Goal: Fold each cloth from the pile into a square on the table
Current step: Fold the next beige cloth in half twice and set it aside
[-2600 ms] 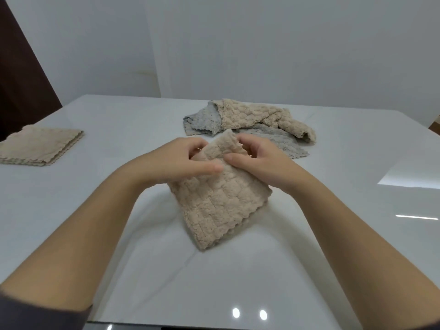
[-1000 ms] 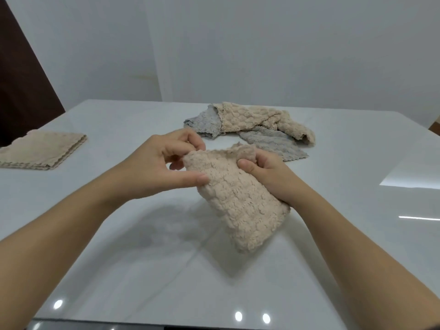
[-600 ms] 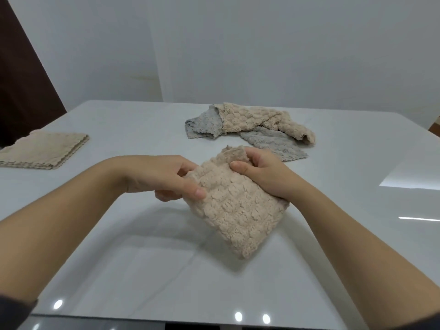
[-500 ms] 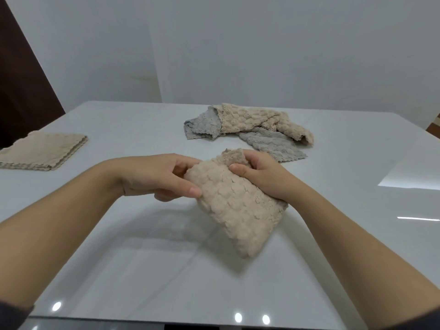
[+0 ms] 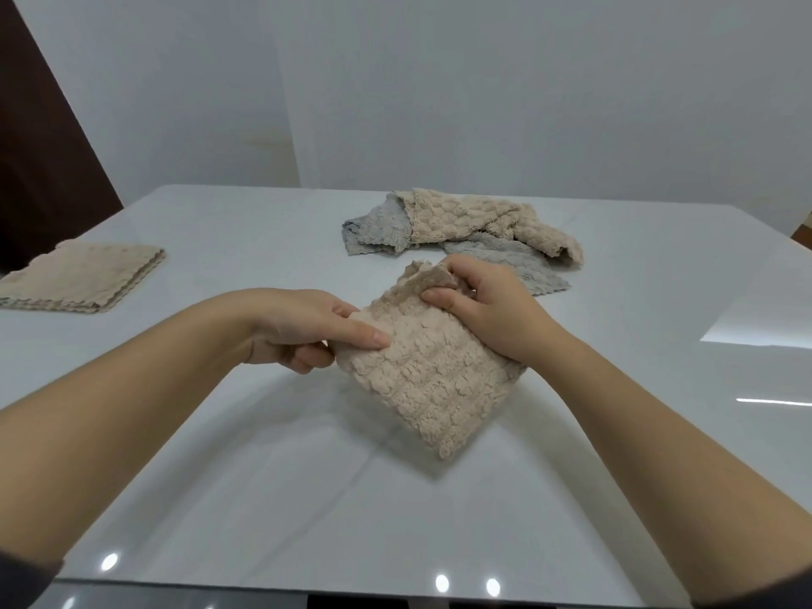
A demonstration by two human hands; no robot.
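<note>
The beige cloth, folded small, is held tilted over the middle of the surface, its near corner pointing down. Whether that corner touches the surface I cannot tell. The left hand reaches in from the left, its grip clamped on the cloth's left edge, thumb on top and fingers beneath. The right hand comes from the right, its grip pinching the far corner, thumb on top, fingers curled behind. Just beyond lies the pile, crumpled beige and grey. Far left sits a folded stack.
</note>
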